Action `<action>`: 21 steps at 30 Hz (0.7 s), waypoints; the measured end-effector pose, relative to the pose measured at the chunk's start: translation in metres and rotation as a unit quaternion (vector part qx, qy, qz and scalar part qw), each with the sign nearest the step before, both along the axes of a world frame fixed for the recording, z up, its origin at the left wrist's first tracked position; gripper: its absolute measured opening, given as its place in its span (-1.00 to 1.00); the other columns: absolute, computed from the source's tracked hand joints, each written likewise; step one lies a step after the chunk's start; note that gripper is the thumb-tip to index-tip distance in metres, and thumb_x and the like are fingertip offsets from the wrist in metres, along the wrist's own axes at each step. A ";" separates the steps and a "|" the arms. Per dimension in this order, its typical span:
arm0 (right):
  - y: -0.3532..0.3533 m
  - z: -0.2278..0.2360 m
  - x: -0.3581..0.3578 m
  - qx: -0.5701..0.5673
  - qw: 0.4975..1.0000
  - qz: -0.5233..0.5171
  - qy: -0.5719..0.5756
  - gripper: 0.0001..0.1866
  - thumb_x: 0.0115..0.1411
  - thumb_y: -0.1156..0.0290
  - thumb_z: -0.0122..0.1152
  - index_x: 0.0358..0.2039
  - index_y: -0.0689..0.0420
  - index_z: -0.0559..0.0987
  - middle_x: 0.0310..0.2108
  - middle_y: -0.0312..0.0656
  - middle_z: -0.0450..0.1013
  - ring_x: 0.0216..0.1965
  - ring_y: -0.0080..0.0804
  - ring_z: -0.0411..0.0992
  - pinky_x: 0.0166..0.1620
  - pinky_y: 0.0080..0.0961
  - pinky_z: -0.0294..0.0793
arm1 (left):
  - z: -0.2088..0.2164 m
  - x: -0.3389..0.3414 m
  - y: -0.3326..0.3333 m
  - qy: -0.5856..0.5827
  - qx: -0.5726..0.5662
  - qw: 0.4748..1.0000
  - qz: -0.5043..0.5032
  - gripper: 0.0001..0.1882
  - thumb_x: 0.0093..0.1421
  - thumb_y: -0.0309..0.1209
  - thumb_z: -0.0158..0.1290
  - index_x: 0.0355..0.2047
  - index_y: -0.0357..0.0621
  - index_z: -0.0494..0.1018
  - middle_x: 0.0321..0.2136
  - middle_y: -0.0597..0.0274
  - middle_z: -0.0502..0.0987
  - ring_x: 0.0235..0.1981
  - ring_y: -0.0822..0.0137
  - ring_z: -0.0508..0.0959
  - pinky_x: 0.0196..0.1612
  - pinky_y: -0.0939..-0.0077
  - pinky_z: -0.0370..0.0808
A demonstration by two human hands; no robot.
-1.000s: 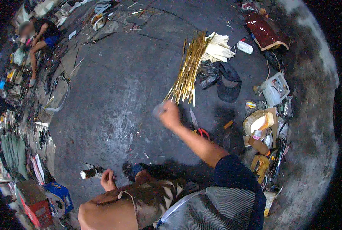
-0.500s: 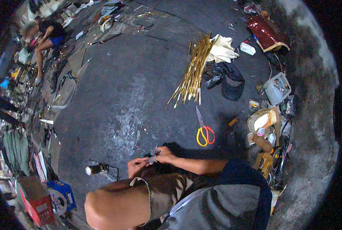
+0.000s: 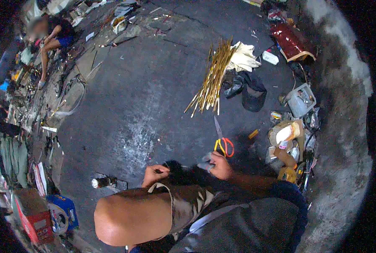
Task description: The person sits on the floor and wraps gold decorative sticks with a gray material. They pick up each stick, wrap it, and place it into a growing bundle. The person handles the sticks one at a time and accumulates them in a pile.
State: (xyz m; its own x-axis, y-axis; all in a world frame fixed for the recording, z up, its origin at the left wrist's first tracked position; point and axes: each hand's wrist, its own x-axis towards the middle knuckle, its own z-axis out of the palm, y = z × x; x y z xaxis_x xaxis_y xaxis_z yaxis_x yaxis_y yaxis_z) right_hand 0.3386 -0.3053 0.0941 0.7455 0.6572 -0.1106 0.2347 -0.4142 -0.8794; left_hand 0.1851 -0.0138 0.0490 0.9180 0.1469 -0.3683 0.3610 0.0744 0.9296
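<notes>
My left hand [image 3: 155, 173] is closed in a pinch just beyond my raised knee; whatever sits between its fingertips is too small to make out. Well to its right, my right hand [image 3: 221, 166] grips a small grey strip [image 3: 205, 163], soft-looking and slightly blurred. Just past that hand lie scissors [image 3: 218, 130] with one yellow and one orange-red handle loop, blades pointing away from me. Farther off, a loose bundle of thin golden-brown sticks [image 3: 210, 80] with pale ends rests on the dark floor.
White cloth [image 3: 243, 57] and a black cap [image 3: 254, 96] lie beside the sticks. Along the right are a translucent jug [image 3: 301, 101] and a dark red bag [image 3: 292, 40]. At left stand a small lamp-like object [image 3: 103, 182] and a blue box [image 3: 63, 213]. Another person [image 3: 57, 38] sits far left.
My hands, close together before, are now apart. The right hand has moved right with the grey strip, up to the scissors' handles; the left has shifted only slightly.
</notes>
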 end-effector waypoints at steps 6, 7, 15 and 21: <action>0.057 -0.024 -0.020 -0.019 0.976 -0.057 0.208 -0.62 0.21 0.18 0.31 -0.10 0.18 0.56 -0.21 -0.11 0.46 -0.19 -0.29 0.48 -0.11 -0.35 0.51 | -0.019 0.017 -0.006 0.000 -0.090 0.987 -0.134 -0.72 0.22 -0.24 0.23 -0.28 -0.20 0.49 -0.48 0.39 0.52 -0.41 0.52 0.51 -0.34 0.54 0.45; 0.063 -0.047 -0.023 -0.018 0.929 -0.094 0.357 -0.67 0.25 0.24 0.25 -0.08 0.17 0.56 -0.17 -0.12 0.47 -0.14 -0.29 0.49 -0.07 -0.35 0.50 | -0.026 0.015 -0.003 0.000 -0.107 0.981 -0.160 -0.73 0.22 -0.25 0.22 -0.31 -0.19 0.48 -0.50 0.40 0.51 -0.43 0.52 0.50 -0.35 0.54 0.43; 0.042 -0.006 -0.024 -0.015 0.984 0.117 0.135 -0.74 0.28 0.50 0.16 -0.02 0.13 0.54 -0.14 -0.13 0.52 -0.06 -0.36 0.48 0.01 -0.39 0.46 | -0.039 0.003 0.007 0.019 -0.162 0.960 -0.228 -0.76 0.25 -0.31 0.15 -0.49 -0.14 0.41 -0.59 0.46 0.41 -0.53 0.56 0.41 -0.49 0.55 0.31; -0.024 0.006 -0.005 0.023 0.967 0.111 0.228 -0.70 0.29 0.39 0.19 0.01 0.17 0.54 -0.10 -0.16 0.51 0.02 -0.35 0.46 0.06 -0.43 0.42 | -0.104 -0.023 0.004 -0.188 -0.195 0.951 -0.148 -0.84 0.21 -0.49 0.13 -0.50 -0.19 0.42 -0.61 0.49 0.39 -0.58 0.60 0.35 -0.53 0.60 0.26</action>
State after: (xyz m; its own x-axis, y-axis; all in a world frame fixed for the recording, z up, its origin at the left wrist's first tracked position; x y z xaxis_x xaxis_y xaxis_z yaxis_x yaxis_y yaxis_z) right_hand 0.3335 -0.3289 0.0999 0.4650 0.8078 -0.3621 -0.1033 -0.3568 -0.9285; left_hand 0.1626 -0.0098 -0.0553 0.9756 -0.2186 0.0216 0.0665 0.3879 0.9193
